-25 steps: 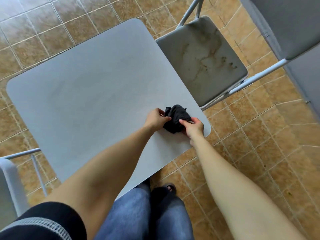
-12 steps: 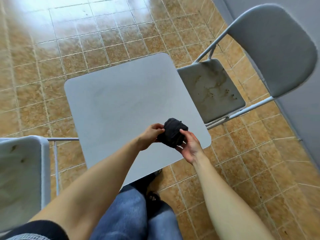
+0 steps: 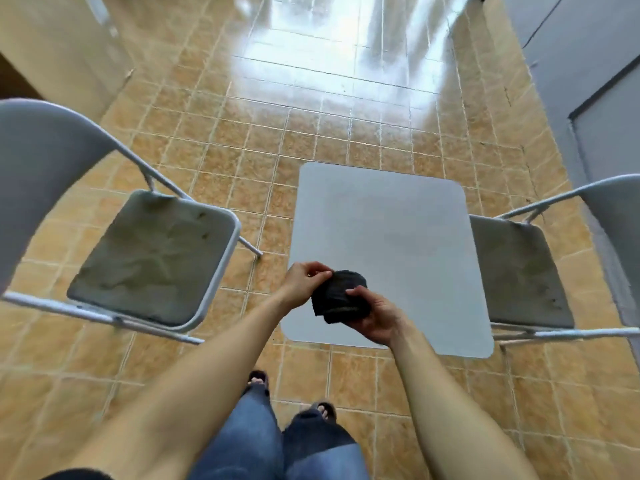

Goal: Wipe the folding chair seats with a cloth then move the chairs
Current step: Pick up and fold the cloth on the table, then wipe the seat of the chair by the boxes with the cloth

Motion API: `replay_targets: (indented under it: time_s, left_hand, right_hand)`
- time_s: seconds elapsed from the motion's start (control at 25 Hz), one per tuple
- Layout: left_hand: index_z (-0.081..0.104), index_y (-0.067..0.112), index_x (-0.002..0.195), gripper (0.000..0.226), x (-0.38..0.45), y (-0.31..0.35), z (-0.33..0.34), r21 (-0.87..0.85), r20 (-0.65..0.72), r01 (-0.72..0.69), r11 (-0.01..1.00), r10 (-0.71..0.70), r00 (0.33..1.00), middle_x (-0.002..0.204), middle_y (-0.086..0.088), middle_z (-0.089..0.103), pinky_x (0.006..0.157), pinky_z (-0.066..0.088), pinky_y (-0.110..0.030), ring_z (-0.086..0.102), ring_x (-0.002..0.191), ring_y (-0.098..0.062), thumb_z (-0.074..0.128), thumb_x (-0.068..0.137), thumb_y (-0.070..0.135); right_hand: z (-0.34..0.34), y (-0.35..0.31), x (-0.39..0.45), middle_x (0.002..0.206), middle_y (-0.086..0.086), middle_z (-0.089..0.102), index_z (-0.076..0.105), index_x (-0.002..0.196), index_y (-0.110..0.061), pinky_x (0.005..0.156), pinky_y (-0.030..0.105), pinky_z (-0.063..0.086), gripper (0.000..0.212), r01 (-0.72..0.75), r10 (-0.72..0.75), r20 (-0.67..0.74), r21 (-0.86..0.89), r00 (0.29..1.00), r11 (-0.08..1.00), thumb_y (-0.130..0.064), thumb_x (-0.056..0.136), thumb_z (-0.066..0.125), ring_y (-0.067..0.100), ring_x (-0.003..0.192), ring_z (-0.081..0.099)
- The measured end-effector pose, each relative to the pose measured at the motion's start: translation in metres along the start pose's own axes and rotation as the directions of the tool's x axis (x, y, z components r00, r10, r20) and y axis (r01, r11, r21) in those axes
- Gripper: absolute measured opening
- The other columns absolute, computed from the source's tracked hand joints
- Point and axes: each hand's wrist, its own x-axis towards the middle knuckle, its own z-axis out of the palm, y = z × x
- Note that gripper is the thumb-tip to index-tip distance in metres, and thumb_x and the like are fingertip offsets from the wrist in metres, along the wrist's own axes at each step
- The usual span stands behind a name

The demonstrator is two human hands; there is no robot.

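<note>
A bunched black cloth (image 3: pixel 337 294) is held in the air above the near left corner of a small grey table (image 3: pixel 381 230). My right hand (image 3: pixel 377 315) cups it from below. My left hand (image 3: pixel 304 280) pinches its upper left edge. A grey folding chair with a stained seat (image 3: pixel 152 254) stands to the left of the table, its backrest (image 3: pixel 41 168) further left. A second grey folding chair's dirty seat (image 3: pixel 516 271) sits against the table's right side.
The floor is tan tile (image 3: pixel 242 161) with bright glare at the far end. A grey wall (image 3: pixel 595 81) runs along the right, close behind the right chair. My legs in jeans (image 3: pixel 277 441) stand just short of the table.
The cloth has come up off the table into both hands. The view has pulled back and turned left, so both chairs now show.
</note>
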Motion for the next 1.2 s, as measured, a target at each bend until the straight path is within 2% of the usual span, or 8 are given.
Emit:
replay_targets:
  time_s: [0.16, 0.32, 0.56, 0.68, 0.76, 0.84, 1.0, 1.2]
  left_hand:
    - [0.069, 0.002, 0.101, 0.022, -0.043, -0.058, -0.126, -0.068, -0.226, 0.055, 0.996, -0.069, 0.972, 0.085, -0.003, 0.062, 0.073, 0.042, -0.026, 0.054, 0.078, -0.013, 0.057, 0.095, 0.019]
    - [0.068, 0.004, 0.113, 0.027, -0.093, -0.151, -0.233, 0.023, -0.415, 0.238, 0.971, -0.208, 0.886, 0.108, -0.008, 0.069, 0.091, 0.046, -0.030, 0.062, 0.102, -0.021, 0.056, 0.095, 0.019]
    - [0.049, 0.012, 0.137, 0.042, -0.129, -0.271, -0.299, 0.080, -0.523, 0.511, 0.856, -0.401, 0.752, 0.147, -0.011, 0.047, 0.109, 0.039, -0.038, 0.048, 0.132, -0.028, 0.043, 0.099, 0.028]
    - [0.030, 0.004, 0.149, 0.052, -0.107, -0.304, -0.307, 0.092, -0.592, 0.492, 0.866, -0.350, 0.726, 0.158, -0.012, 0.027, 0.117, 0.024, -0.031, 0.028, 0.145, -0.025, 0.038, 0.102, 0.024]
    - [0.021, 0.002, 0.152, 0.056, -0.082, -0.331, -0.306, 0.147, -0.624, 0.482, 0.864, -0.297, 0.723, 0.162, -0.012, 0.016, 0.120, 0.016, -0.030, 0.017, 0.150, -0.023, 0.035, 0.102, 0.024]
    - [0.016, 0.002, 0.153, 0.057, -0.058, -0.359, -0.304, 0.203, -0.633, 0.474, 0.857, -0.255, 0.731, 0.163, -0.012, 0.010, 0.122, 0.011, -0.030, 0.009, 0.151, -0.022, 0.032, 0.103, 0.025]
    - [0.008, 0.003, 0.154, 0.061, -0.030, -0.399, -0.303, 0.355, -0.711, 0.500, 0.790, -0.119, 0.693, 0.164, -0.011, 0.003, 0.123, 0.006, -0.031, 0.003, 0.152, -0.022, 0.028, 0.103, 0.031]
    - [0.003, 0.007, 0.155, 0.073, -0.010, -0.428, -0.274, 0.374, -0.813, 0.560, 0.739, -0.029, 0.581, 0.164, -0.008, 0.000, 0.123, 0.017, -0.040, 0.001, 0.152, -0.021, 0.009, 0.095, 0.049]
  right_hand:
    - [0.109, 0.042, 0.061, 0.107, 0.020, 0.067, 0.053, 0.122, 0.000, 0.072, 0.036, 0.059, 0.035, -0.114, 0.133, 0.049, -0.281, 0.990, 0.953, -0.007, 0.088, 0.049, 0.031, 0.092, 0.068]
    - [0.203, 0.099, 0.120, 0.116, 0.020, 0.063, 0.053, 0.120, -0.010, 0.070, 0.041, 0.058, 0.035, -0.139, 0.150, -0.029, -0.576, 0.988, 0.806, -0.004, 0.086, 0.057, 0.035, 0.103, 0.064]
    - [0.288, 0.145, 0.224, 0.094, 0.019, 0.069, 0.067, 0.092, -0.011, 0.077, 0.042, 0.056, 0.019, 0.133, 0.008, 0.137, -0.973, 0.991, 0.189, -0.002, 0.078, 0.058, 0.033, 0.089, 0.067]
    - [0.312, 0.156, 0.284, 0.123, 0.005, 0.067, 0.062, 0.119, -0.021, 0.087, 0.030, 0.047, 0.039, 0.444, -0.341, 0.505, -0.862, 0.793, -0.243, -0.008, 0.083, 0.055, 0.024, 0.116, 0.059]
    - [0.302, 0.170, 0.325, 0.151, 0.001, 0.042, 0.041, 0.142, -0.027, 0.110, 0.038, 0.035, 0.058, 0.496, -0.273, 0.687, -0.693, 0.673, -0.523, -0.007, 0.088, 0.048, 0.028, 0.142, 0.032]
    - [0.278, 0.188, 0.359, 0.161, 0.002, 0.016, 0.024, 0.149, -0.028, 0.116, 0.048, 0.025, 0.061, 0.446, -0.060, 0.682, -0.540, 0.729, -0.714, -0.024, 0.094, 0.047, 0.032, 0.148, 0.010]
    - [0.264, 0.208, 0.392, 0.161, 0.011, 0.008, 0.029, 0.147, -0.016, 0.120, 0.045, 0.017, 0.080, 0.438, -0.085, 0.671, -0.569, 0.737, -0.696, -0.060, 0.084, 0.052, 0.033, 0.149, 0.006]
    - [0.266, 0.232, 0.409, 0.158, 0.013, 0.024, 0.039, 0.142, -0.016, 0.111, 0.047, 0.033, 0.059, 0.407, -0.272, 0.751, -0.581, 0.601, -0.704, -0.025, 0.087, 0.058, 0.038, 0.140, 0.029]
